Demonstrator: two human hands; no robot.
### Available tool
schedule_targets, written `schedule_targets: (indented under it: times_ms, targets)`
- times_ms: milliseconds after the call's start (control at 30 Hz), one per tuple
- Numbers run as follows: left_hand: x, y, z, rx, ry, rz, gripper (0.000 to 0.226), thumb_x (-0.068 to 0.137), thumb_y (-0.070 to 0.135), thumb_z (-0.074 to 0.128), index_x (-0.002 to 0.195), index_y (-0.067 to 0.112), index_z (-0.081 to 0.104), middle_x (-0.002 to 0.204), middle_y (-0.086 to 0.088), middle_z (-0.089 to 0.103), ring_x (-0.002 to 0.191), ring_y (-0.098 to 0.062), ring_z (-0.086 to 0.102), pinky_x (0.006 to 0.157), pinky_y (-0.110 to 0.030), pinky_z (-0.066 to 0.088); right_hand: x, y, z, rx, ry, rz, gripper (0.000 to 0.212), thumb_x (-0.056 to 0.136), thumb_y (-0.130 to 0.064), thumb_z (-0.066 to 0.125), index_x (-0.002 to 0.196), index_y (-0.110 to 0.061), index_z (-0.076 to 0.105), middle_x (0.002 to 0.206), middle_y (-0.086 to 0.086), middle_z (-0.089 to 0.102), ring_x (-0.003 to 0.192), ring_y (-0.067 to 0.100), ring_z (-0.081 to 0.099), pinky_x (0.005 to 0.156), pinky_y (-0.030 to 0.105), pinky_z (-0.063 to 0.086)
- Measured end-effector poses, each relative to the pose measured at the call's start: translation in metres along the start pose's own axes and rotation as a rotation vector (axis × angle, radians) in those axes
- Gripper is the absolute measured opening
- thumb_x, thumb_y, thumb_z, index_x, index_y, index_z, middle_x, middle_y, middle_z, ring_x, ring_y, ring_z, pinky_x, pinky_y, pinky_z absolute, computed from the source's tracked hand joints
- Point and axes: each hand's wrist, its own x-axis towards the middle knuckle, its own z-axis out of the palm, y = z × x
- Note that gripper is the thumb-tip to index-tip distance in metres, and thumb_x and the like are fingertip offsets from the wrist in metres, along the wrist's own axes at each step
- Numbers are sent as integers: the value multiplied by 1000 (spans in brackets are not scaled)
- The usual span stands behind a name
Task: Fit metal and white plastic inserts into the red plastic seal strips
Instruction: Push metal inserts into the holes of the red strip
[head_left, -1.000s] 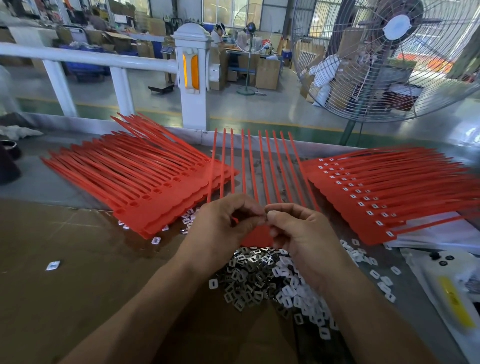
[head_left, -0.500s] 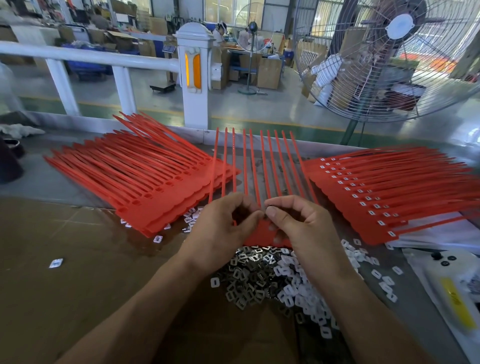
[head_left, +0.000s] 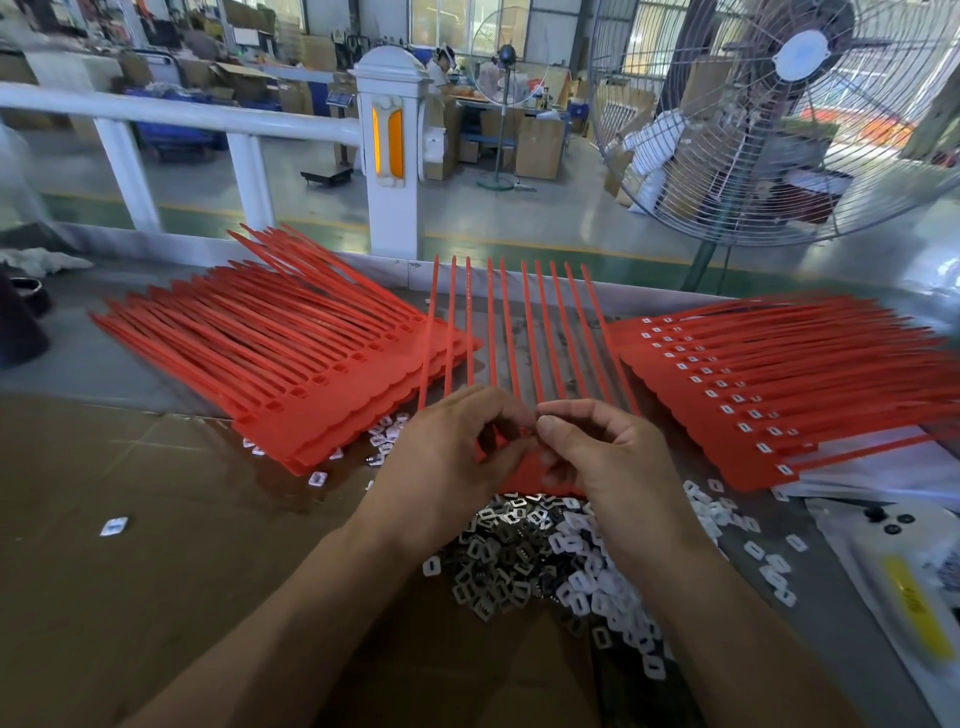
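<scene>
Hands barely shifted, left hand (head_left: 447, 457) and right hand (head_left: 608, 457) pinching seal strip (head_left: 524, 332)

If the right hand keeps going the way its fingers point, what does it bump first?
Most likely the left hand: the right hand points left across the red seal strip, fingertips almost touching already.

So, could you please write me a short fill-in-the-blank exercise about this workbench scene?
1. The stack of seal strips already fitted with white inserts lies on the person's ____ side.
2. Both hands, left hand and right hand, work on a sheet of strips coloured ____.
3. The pile of metal and white inserts lies ____ the hands, nearer the person.
4. Behind the bench on the right stands a large ____.

Missing words: right; red; below; fan
</scene>
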Motion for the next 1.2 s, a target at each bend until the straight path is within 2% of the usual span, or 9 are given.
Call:
schedule_targets:
  times_ms: [167, 267, 367, 467, 567, 733, 867, 1033, 1200]
  targets:
    - [0, 0, -1, -8, -11, -34, 10, 90, 27, 73, 96, 32, 67, 88, 16, 64, 83, -7, 63, 67, -19, 50, 1, 1, -1, -55, 10, -19, 11, 94, -21, 75, 95, -31, 79, 78, -3, 75, 74, 9, 71, 73, 31, 59]
    - [2, -3, -5, 32, 13, -135, 10, 90, 28, 74, 93, 34, 67, 85, 17, 64, 81, -1, 61, 65, -16, 48, -1, 1, -3, -398, 86, -143, 10, 95, -26, 73, 95, -35, 76, 87, -20, 74, 84, -6, 69, 70, 12, 52]
    - [4, -12, -15, 114, 47, -254, 6, 91, 32, 72, 92, 35, 67, 85, 20, 64, 85, 6, 59, 64, -12, 45, 0, 0, -3, -672, 101, -219, 11, 96, -23, 72, 100, -33, 76, 86, -23, 71, 89, -15, 62, 69, -1, 43]
    - [7, -22, -28, 154, 65, -355, 5, 91, 32, 72, 91, 34, 68, 83, 18, 66, 80, 6, 60, 64, -15, 47, 3, -1, -5, -898, 27, -217, 12, 98, -27, 70, 107, -32, 75, 95, -22, 72, 84, -12, 63, 68, 2, 44]
    - [13, -27, -38, 203, 20, -418, 6, 91, 30, 74, 88, 30, 69, 81, 13, 68, 75, -1, 63, 72, -36, 58, 4, -2, -7, -1022, 6, -205, 14, 99, -28, 68, 111, -32, 74, 101, -19, 74, 86, -5, 65, 74, 9, 46]
    - [19, -32, -45, 249, -32, -390, 8, 91, 29, 73, 85, 31, 68, 80, 14, 68, 75, -1, 64, 72, -35, 59, 4, -3, -10, -1048, 26, -191, 11, 98, -27, 68, 105, -33, 74, 97, -19, 74, 86, -1, 66, 80, 23, 54]
    - [7, -43, -45, 247, -62, -379, 7, 92, 30, 72, 91, 35, 68, 88, 17, 66, 82, 1, 61, 72, -21, 52, 4, 0, -10, -1041, 40, -185, 11, 97, -28, 69, 104, -33, 75, 93, -20, 74, 80, -4, 65, 69, 14, 47]
    - [1, -49, -47, 308, -115, -281, 8, 92, 28, 72, 97, 31, 68, 97, 19, 59, 91, 2, 54, 75, -13, 38, 7, 2, -12, -1046, 59, -166, 11, 98, -28, 68, 102, -34, 75, 88, -22, 72, 76, -8, 62, 63, 8, 40]
    - [-1, -50, -51, 453, -124, -220, 10, 92, 35, 70, 102, 33, 70, 108, 19, 57, 111, -8, 46, 95, -29, 27, 7, 4, -14, -1035, 55, -166, 10, 97, -29, 68, 102, -35, 75, 88, -23, 71, 75, -10, 60, 64, 7, 39]
